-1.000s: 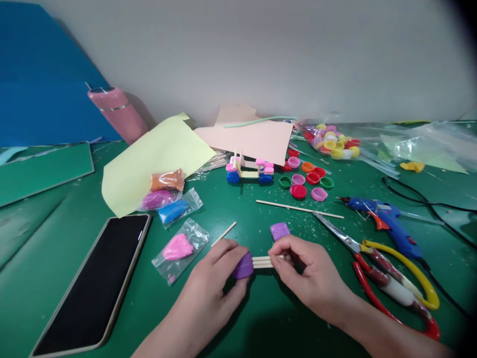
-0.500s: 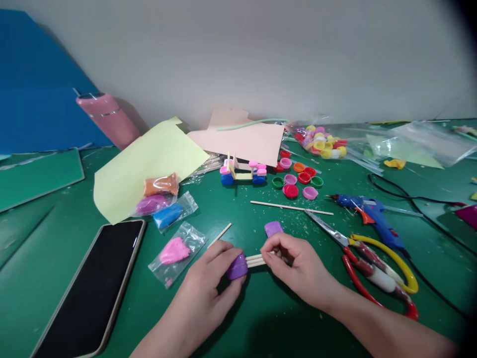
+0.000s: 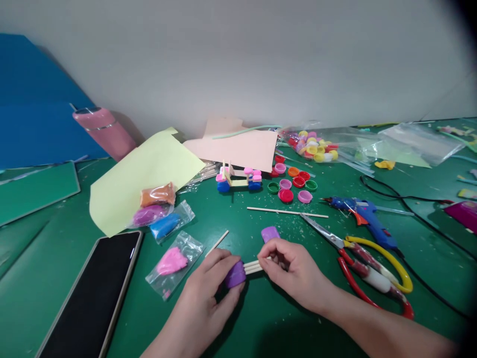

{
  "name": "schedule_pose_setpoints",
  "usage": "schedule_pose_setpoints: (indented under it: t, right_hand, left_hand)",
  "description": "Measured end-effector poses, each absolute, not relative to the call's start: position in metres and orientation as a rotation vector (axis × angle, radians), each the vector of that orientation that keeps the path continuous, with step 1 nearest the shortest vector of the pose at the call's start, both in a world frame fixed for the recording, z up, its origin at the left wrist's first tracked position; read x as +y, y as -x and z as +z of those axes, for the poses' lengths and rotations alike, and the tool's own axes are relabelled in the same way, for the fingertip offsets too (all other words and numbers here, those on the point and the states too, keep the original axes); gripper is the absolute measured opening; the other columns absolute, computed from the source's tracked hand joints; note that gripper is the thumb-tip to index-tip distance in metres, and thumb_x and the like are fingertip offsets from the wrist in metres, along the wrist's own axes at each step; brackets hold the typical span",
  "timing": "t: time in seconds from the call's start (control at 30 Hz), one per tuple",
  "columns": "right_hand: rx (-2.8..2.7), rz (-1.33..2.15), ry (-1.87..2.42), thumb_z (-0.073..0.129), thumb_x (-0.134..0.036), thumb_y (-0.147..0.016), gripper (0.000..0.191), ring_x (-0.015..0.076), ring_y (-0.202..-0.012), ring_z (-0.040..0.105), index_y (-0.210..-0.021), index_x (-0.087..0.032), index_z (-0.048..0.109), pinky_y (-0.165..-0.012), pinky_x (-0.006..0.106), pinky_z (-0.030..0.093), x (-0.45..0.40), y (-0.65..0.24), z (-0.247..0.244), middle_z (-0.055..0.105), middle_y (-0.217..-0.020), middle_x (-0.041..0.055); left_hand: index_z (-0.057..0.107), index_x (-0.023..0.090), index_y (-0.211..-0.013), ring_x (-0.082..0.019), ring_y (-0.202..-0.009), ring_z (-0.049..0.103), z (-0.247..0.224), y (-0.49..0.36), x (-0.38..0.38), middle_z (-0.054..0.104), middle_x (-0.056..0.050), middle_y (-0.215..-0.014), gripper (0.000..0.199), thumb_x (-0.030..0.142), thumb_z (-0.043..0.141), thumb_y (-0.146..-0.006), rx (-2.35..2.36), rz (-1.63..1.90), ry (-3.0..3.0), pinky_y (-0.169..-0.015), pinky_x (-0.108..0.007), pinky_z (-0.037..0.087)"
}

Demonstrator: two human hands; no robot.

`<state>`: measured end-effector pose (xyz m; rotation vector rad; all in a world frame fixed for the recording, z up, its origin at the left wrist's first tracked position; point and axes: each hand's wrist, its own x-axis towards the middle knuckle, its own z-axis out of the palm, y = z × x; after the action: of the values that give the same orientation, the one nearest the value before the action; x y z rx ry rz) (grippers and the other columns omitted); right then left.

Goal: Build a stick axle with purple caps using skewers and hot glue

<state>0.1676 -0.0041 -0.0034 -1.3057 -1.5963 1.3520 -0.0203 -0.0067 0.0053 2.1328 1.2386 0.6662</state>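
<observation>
So the left hand (image 3: 208,293)'s got the purple clay (image 3: 235,275) pinched between thumb and fingers, the lump poking out on the right side of that grip. Three sticks (image 3: 252,267) run from its right edge to the right hand (image 3: 298,276), thumb and fingertips pinching around their right ends. Another purple piece (image 3: 270,234) sits just beyond, then a loose stick (image 3: 286,212), then a little toy car (image 3: 239,183).

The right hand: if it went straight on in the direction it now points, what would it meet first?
Beyond the pale sticks that the right hand pinches, probably the purple piece held in the left hand; exact heights are unclear from this single view.
</observation>
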Motion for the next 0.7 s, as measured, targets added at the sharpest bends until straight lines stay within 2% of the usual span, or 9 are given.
schedule_pose_setpoints:
  t: [0.7]
  right_hand:
    - [-1.641,1.201,1.253,0.052,-0.017,-0.08,0.006,0.0077,-0.051,0.043,-0.075,-0.017,0.055,-0.048,0.018,0.035,-0.0047,-0.1675,-0.007,0.048,-0.059,-0.0044]
  left_hand:
    - [0.059,0.02,-0.093,-0.014,-0.078,0.059,0.0063,0.021,-0.0062,0.059,-0.003,-0.088,0.018,0.014,0.055,-0.077,1.232,0.705,-2.133,-0.068,-0.02,0.048]
